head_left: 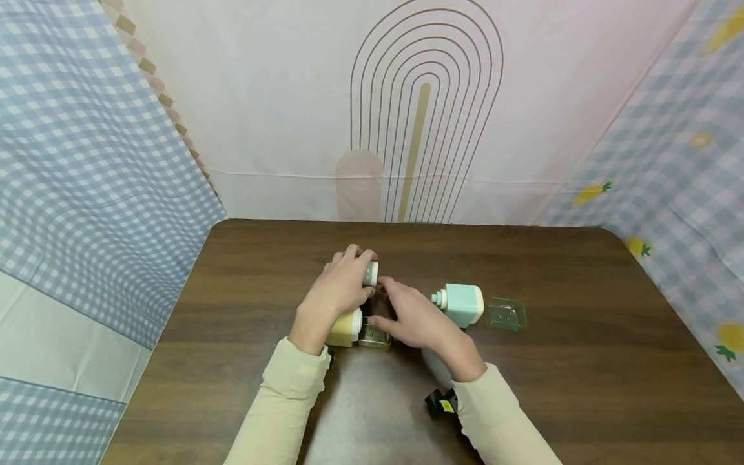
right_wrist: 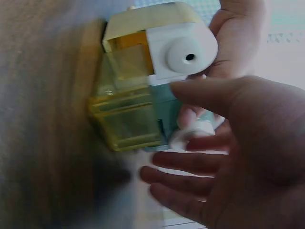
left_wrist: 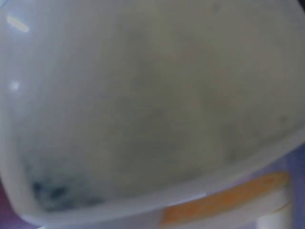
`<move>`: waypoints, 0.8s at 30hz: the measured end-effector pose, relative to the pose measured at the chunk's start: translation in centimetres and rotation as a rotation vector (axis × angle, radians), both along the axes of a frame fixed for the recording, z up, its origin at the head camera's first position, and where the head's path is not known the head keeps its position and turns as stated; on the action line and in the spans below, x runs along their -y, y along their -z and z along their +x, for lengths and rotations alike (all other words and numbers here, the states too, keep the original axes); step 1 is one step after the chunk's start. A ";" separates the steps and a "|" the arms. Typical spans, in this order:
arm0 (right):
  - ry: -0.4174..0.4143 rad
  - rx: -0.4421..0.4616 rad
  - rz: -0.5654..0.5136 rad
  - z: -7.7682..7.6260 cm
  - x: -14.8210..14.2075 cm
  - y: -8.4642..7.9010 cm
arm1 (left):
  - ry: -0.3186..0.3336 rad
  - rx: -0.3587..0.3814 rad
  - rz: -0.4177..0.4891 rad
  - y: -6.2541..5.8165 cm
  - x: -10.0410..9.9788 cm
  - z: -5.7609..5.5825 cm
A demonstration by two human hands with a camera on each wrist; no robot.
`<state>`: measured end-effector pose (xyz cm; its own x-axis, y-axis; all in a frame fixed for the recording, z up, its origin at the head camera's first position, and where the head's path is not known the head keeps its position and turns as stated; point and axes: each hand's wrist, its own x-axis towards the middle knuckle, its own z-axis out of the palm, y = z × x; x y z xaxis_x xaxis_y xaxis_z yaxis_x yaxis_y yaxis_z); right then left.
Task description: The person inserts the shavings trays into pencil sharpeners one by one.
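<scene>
My left hand (head_left: 337,290) grips a grey-green pencil sharpener (head_left: 370,274) with a white front, partly covered by the fingers. In the right wrist view its green body (right_wrist: 167,109) shows behind the yellow pencil sharpener (right_wrist: 157,24). That yellow one (head_left: 341,330) lies below the left hand, its see-through yellow drawer (head_left: 374,338) sticking out at the white front. My right hand (head_left: 415,316) reaches in from the right, fingers spread and loosely bent, fingertips close to the grey-green sharpener's front. A blurred pale surface (left_wrist: 152,105) fills most of the left wrist view.
To the right of my right hand lies a teal pencil sharpener (head_left: 462,303). Beyond it sits a see-through green drawer (head_left: 507,314) on the brown table (head_left: 558,387). A white curtain (head_left: 279,116) hangs behind the table, with checked cloth (head_left: 87,161) at the left.
</scene>
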<state>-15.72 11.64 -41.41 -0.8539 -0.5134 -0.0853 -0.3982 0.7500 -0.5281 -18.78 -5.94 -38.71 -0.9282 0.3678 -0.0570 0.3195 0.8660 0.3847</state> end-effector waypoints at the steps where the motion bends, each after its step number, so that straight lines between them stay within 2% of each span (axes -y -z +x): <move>1: -0.009 0.008 0.044 0.2 0.0 -0.2 | -0.013 0.009 0.006 -0.1 0.0 0.0; 6: -0.037 0.025 0.230 0.8 0.1 -0.7 | -0.031 0.058 0.022 -0.6 0.1 0.3; 9: -0.059 0.008 0.291 1.1 0.3 -0.7 | -0.024 0.029 0.046 -1.0 0.0 0.6; 13: -0.091 -0.040 0.305 1.3 0.5 -0.6 | 0.004 -0.057 0.089 -1.8 -0.1 0.9; 16: -0.095 -0.069 0.296 1.1 0.5 -0.4 | 0.040 -0.094 0.122 -2.4 -0.1 1.0; 20: -0.093 -0.084 0.289 0.9 0.4 -0.3 | 0.062 -0.112 0.155 -2.6 -0.1 1.0; 24: -0.107 -0.087 0.284 0.8 0.4 -0.4 | 0.051 -0.106 0.146 -2.8 0.0 1.0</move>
<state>-14.92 11.21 -41.04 -0.8067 -0.5667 -0.1673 -0.5173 0.8142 -0.2636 -17.76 -5.92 -35.96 -0.9061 0.4116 0.0979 0.4070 0.7850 0.4671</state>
